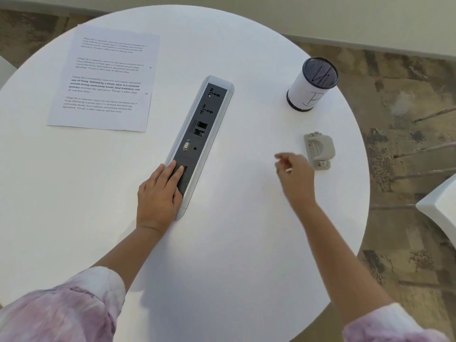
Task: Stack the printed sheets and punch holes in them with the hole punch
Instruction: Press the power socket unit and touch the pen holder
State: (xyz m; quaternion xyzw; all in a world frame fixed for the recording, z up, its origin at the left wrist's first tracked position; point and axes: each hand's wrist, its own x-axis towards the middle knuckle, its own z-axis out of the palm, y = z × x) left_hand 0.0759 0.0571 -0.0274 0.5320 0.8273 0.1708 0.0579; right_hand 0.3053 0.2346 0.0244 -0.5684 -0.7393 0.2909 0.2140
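Printed sheets (106, 80) lie flat at the far left of the round white table (234, 255), with two small holes along their right edge. A grey hole punch (318, 150) sits near the table's right edge. My right hand (294, 178) hovers just left of the punch, fingers loosely apart, holding nothing; it is slightly blurred. Further left, the fingers of my left hand (159, 196) rest flat on the near end of the socket panel, also holding nothing.
A long grey socket panel (199, 134) runs across the table's middle. A paper-wrapped mesh pen cup (312, 83) stands at the far right. A white chair edge (441, 213) shows to the right of the table.
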